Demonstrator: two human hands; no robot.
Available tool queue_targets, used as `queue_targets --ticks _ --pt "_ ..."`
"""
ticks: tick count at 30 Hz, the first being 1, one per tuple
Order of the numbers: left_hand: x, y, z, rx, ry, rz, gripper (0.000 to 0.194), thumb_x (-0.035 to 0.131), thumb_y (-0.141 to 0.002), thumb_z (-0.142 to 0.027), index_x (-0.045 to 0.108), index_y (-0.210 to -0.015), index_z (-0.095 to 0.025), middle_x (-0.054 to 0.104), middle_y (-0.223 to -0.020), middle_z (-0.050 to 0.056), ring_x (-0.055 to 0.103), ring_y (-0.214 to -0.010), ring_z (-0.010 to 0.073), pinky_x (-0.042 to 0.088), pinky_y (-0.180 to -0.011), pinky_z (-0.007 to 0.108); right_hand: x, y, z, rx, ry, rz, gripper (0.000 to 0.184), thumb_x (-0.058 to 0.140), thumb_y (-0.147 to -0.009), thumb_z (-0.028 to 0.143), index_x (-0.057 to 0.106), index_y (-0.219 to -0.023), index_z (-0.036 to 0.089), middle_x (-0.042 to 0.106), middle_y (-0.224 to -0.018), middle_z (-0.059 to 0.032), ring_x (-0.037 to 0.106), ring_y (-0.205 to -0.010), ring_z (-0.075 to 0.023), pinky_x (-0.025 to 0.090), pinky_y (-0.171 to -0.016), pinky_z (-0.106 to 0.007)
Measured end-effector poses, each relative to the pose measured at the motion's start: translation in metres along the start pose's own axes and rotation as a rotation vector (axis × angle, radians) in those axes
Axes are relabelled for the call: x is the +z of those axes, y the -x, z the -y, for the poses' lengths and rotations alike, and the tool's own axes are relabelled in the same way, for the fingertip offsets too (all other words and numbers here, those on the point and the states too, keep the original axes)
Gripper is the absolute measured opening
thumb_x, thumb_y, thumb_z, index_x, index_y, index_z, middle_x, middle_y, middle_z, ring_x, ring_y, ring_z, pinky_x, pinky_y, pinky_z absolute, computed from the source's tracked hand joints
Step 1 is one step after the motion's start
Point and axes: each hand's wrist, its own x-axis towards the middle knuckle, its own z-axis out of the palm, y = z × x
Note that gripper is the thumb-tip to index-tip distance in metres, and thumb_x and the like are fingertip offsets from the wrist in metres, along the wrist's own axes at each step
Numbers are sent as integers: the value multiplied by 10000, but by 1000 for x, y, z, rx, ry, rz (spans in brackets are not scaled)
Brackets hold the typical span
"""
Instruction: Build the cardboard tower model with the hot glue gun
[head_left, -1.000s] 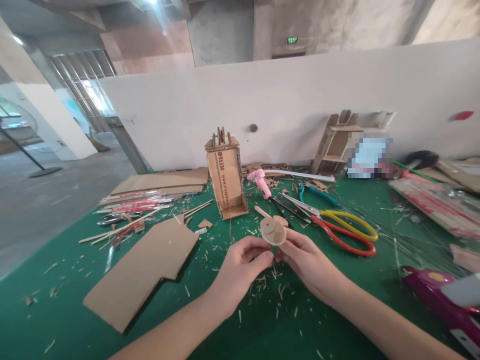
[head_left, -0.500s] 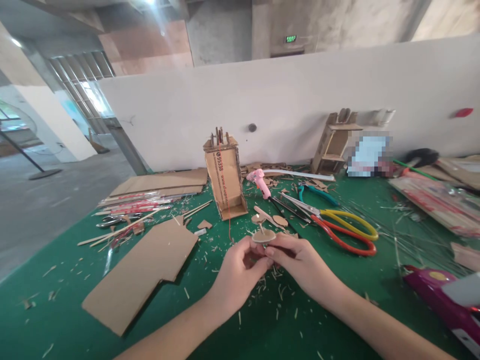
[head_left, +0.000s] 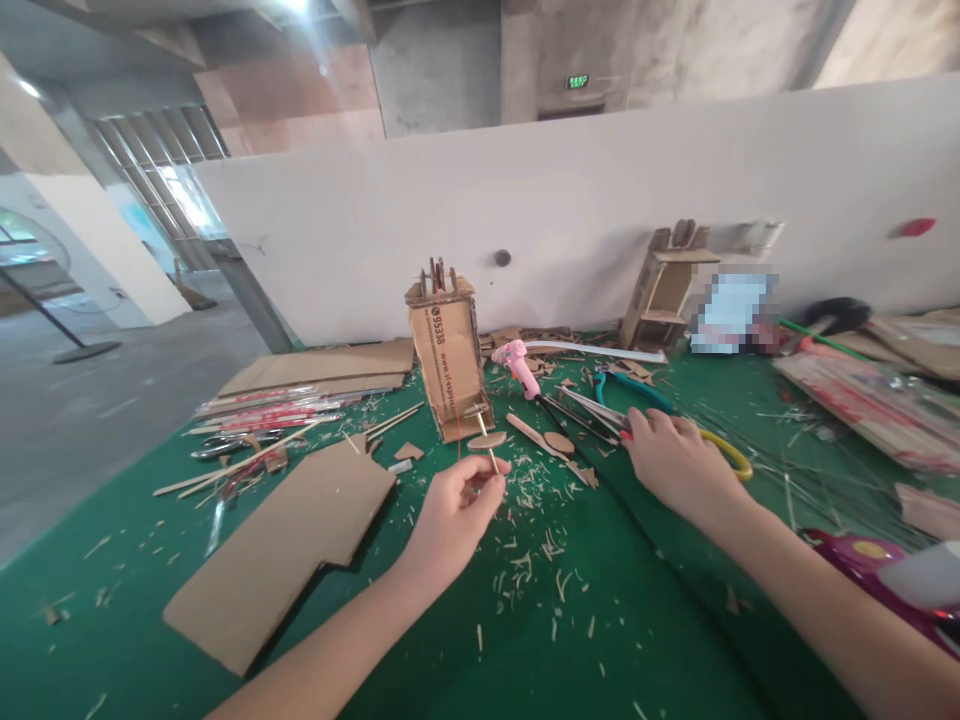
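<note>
My left hand point(head_left: 457, 500) pinches the lower end of a thin wooden stick point(head_left: 493, 460) between thumb and fingers. An oval-looking cardboard disc point(head_left: 487, 440) is threaded on that stick, with a smaller piece near its top end. Behind it stands an upright open cardboard box point(head_left: 448, 355) with a red string hanging down its front. Farther right, my right hand point(head_left: 675, 460) lies curled over the handles of large scissors point(head_left: 729, 452), covering the red handle; its fingertips are partly hidden. A loose cardboard disc point(head_left: 559, 442) lies between the hands.
A pink glue gun point(head_left: 519, 368) and teal pliers point(head_left: 637, 390) lie behind the scissors. At left is a cut cardboard sheet point(head_left: 285, 550). A purple tool point(head_left: 862, 560) sits at right. A second cardboard box point(head_left: 660, 285) stands by the white partition. Shavings litter the green table.
My right hand has let go of the disc and stick and moved right onto the scissors. My left hand keeps the stick, which now tilts away with the disc seen more edge-on.
</note>
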Motion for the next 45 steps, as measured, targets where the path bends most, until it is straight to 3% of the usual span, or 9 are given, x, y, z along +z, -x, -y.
queue_targets --ticks 3,10,21,28,32,36,38,40,45 --pt "-3 -4 4 -14 -14 -40 247 530 -852 -365 629 -948 -160 589 -794 27 564 -707 158 459 -610 267 6 -1 -2 47 28 31 359 281 -924 142 547 -1163 98 571 -1084 -239 515 -1002 -381 484 -649 -478" --pt "-1 -3 10 48 -6 2 236 544 -861 -365 628 -933 -158 614 -847 47 543 -677 144 453 -609 267 13 -6 -7 197 55 22 479 194 -915 94 487 -1293 53 526 -1114 -272 473 -1042 -406 467 -671 -540" --pt "-2 5 -5 108 -87 11 184 517 -878 -314 622 -925 -170 625 -841 47 584 -706 158 453 -622 274 9 -9 -3 282 30 15 522 189 -901 110 495 -1318 40 504 -1151 -296 454 -1048 -434 441 -670 -596" --pt "-1 7 -5 111 -102 40 188 515 -887 -326 619 -940 -179 629 -850 46 579 -716 162 461 -630 277 4 -18 -12 320 -60 106 483 267 -884 138 601 -1232 148 554 -1169 -252 477 -1075 -449 421 -687 -627" --pt "-1 8 -6 120 -87 44 211 483 -910 -356 607 -938 -187 622 -871 51 590 -761 176 476 -671 290 -16 -31 7 214 -136 75 415 288 -918 173 608 -1174 118 576 -1173 -245 456 -1151 -433 312 -859 -678" --pt "-1 7 -8 88 -24 68 260 447 -925 -402 585 -903 -184 614 -863 47 618 -790 191 491 -725 311 -33 -65 40 45 -341 69 436 387 -953 423 559 -1207 114 598 -1173 -194 530 -1121 -315 419 -922 -440" --pt "-1 6 -8 68 13 89 261 444 -925 -402 579 -889 -181 620 -870 45 632 -786 192 495 -728 310 -31 -87 57 31 -449 96 439 422 -953 452 555 -1200 114 611 -1154 -163 583 -1049 -253 477 -867 -376" --pt "-1 5 -8 61 12 90 244 464 -915 -390 578 -874 -179 626 -853 41 637 -762 188 494 -718 304 -24 -107 73 47 -535 122 358 541 -924 379 548 -1207 160 595 -1179 -90 613 -985 -210 517 -828 -417" --pt "-3 4 -7 75 -31 87 229 481 -908 -380 585 -888 -177 624 -801 24 615 -717 175 477 -689 284 -8 -132 96 60 -733 131 334 568 -915 328 554 -1206 164 584 -1204 -89 609 -1006 -212 523 -836 -422"
